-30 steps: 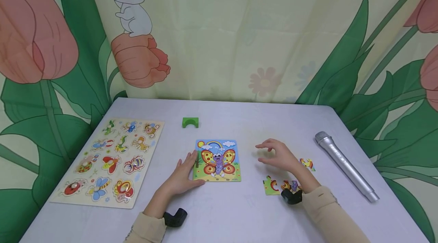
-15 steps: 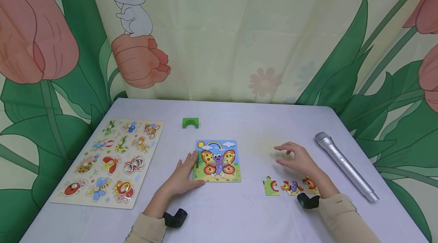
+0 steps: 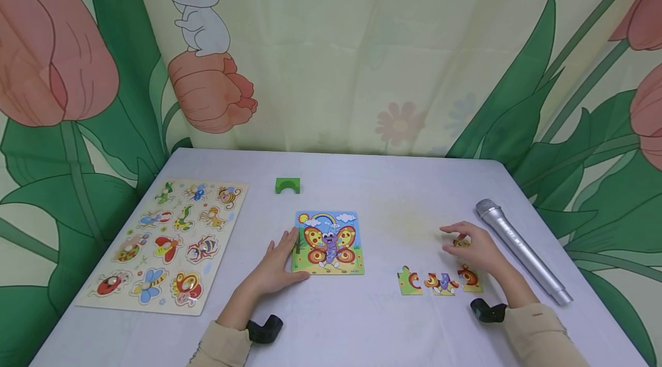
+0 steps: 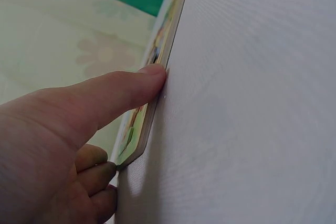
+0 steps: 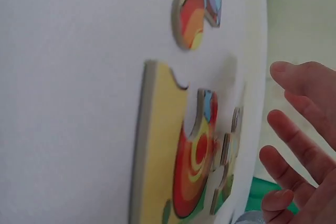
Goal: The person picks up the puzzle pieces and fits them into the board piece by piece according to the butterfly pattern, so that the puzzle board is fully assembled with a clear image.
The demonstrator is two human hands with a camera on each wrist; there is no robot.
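Note:
My left hand (image 3: pixel 276 265) rests at the left side of a square butterfly jigsaw puzzle (image 3: pixel 329 243), thumb on its near edge. In the left wrist view the thumb lies straight along the edge of the puzzle board (image 4: pixel 140 128). My right hand (image 3: pixel 474 245) hovers over a small jigsaw piece (image 3: pixel 460 243), which its fingers partly hide. The right wrist view shows those fingers (image 5: pixel 283 127) spread, with nothing between them. Nearer me lie a green corner piece (image 3: pixel 410 281), a purple-and-orange middle piece (image 3: pixel 441 284) and a red-swirled corner piece (image 3: pixel 470 279).
A large board of insect pictures (image 3: pixel 165 243) lies on the left of the white table (image 3: pixel 336 321). Behind the puzzle stands a green arch block (image 3: pixel 287 185). A silver microphone (image 3: pixel 524 252) lies slanted at the right. Behind the table hangs a flowered curtain (image 3: pixel 331 57).
My right hand has moved right and towards me, off the middle of the table to the loose pieces, uncovering the nearer ones. My left hand and the puzzle stay put.

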